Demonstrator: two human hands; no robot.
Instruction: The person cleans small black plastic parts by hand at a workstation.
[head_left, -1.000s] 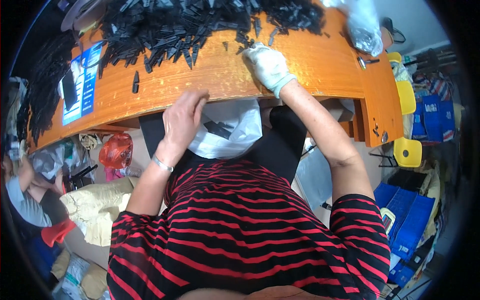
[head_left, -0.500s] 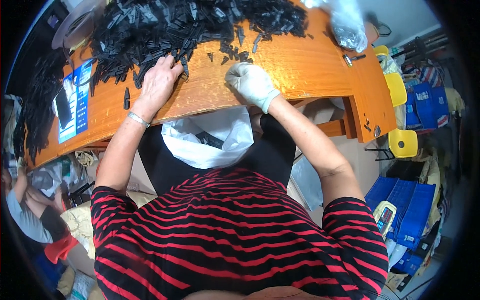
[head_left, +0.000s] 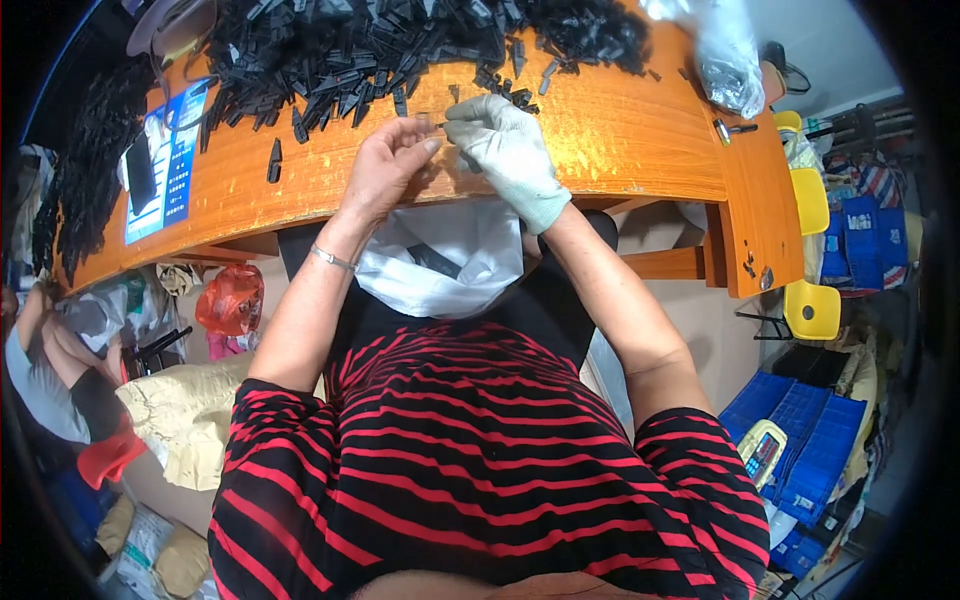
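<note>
My left hand (head_left: 393,168), bare with a band at the wrist, is over the front part of the wooden table (head_left: 620,150). Its fingertips pinch together close to those of my right hand (head_left: 508,155), which wears a whitish glove with the fingers curled in. Something small and dark shows between the two sets of fingertips, too small to name. Just beyond them spreads a heap of small black plastic pieces (head_left: 330,60). One such piece (head_left: 275,160) lies apart to the left. Below the table edge, a white bag (head_left: 420,292) hangs open at my lap with dark pieces inside.
A blue and white sheet (head_left: 180,165) with a dark flat object lies at the table's left. At the right end are a clear plastic bag (head_left: 730,75) and a lighter-like item (head_left: 735,130). Yellow stools (head_left: 812,308) stand beyond. Another person sits at far left.
My left hand has left the edge of the heap and moved right to meet my right hand. The fingertips of both hands are now close together. The whole view has shifted slightly.
</note>
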